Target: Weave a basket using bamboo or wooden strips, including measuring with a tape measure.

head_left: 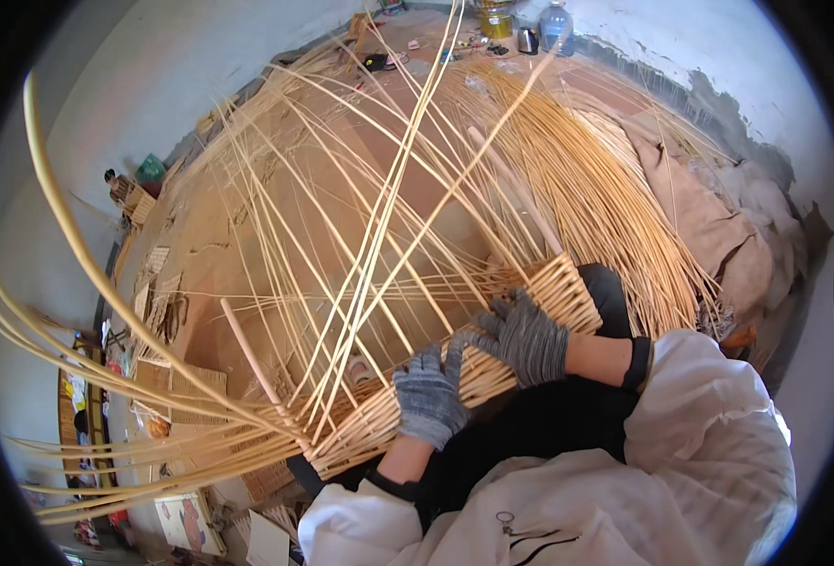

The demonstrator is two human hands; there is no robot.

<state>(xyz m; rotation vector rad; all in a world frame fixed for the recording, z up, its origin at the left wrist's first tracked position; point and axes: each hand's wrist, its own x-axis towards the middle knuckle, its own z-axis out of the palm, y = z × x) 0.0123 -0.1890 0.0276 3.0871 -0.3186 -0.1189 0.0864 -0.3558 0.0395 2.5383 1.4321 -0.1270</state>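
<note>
A partly woven wicker basket point(488, 373) lies across my lap, its near wall a band of tight weave with long pale rods rising from it. My left hand point(431, 401), in a grey knit glove, is closed over the left-middle part of that wall. Just to the right, my right hand point(525, 340), gloved alike, grips the upper edge of the same wall, its fingers bent over among the rods. The fingertips of both hands are partly hidden by the weave. A thick bundle of bent rods point(143, 387) fans out leftward from the basket's left corner, where a stout corner stake point(250, 351) stands.
A large heap of loose willow rods point(568, 179) covers the floor at the right, beside a brown cloth point(705, 222). Against the far wall stand a water jug point(556, 26), a kettle point(527, 40) and a yellow bucket point(495, 21). Woven panels point(197, 394) lie at the left.
</note>
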